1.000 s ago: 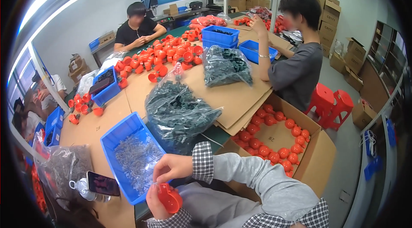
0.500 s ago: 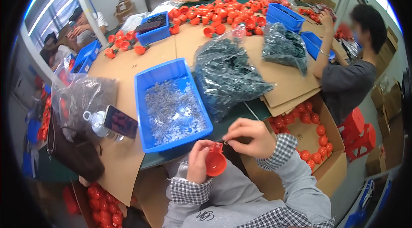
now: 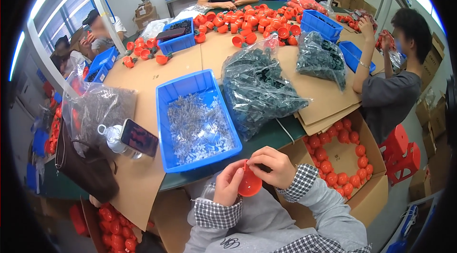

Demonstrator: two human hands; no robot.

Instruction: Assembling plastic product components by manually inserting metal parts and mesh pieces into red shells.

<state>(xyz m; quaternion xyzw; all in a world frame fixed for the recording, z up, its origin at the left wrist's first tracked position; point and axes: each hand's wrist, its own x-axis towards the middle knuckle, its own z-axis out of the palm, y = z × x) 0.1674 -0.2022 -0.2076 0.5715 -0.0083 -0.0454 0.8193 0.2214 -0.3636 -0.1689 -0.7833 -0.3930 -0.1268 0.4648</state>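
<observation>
A small red plastic cup [image 3: 250, 185] with a tab at its top is held low over my lap. My left hand [image 3: 227, 185] is closed on its left side, thumb and fingers near the tab. My right hand [image 3: 274, 167] pinches at the tab, its fingertips meeting those of the left; whatever is between them is hidden. Just beyond my hands lies a blue tray [image 3: 166, 144] of small clear and white plastic pieces. To its right is a clear bag [image 3: 257, 91] of dark green parts.
A phone [image 3: 139, 137] leans on a bottle [image 3: 112, 137] left of the tray, near a brown bag [image 3: 88, 172]. At right stands a carton [image 3: 366, 196] ringed with red cups. More red cups [image 3: 257, 22] are piled across the table. Co-workers sit around it.
My right hand has come in from the right, bringing its pinched fingers onto the cup's tab. The cup has shifted slightly right, and the view has tilted a little.
</observation>
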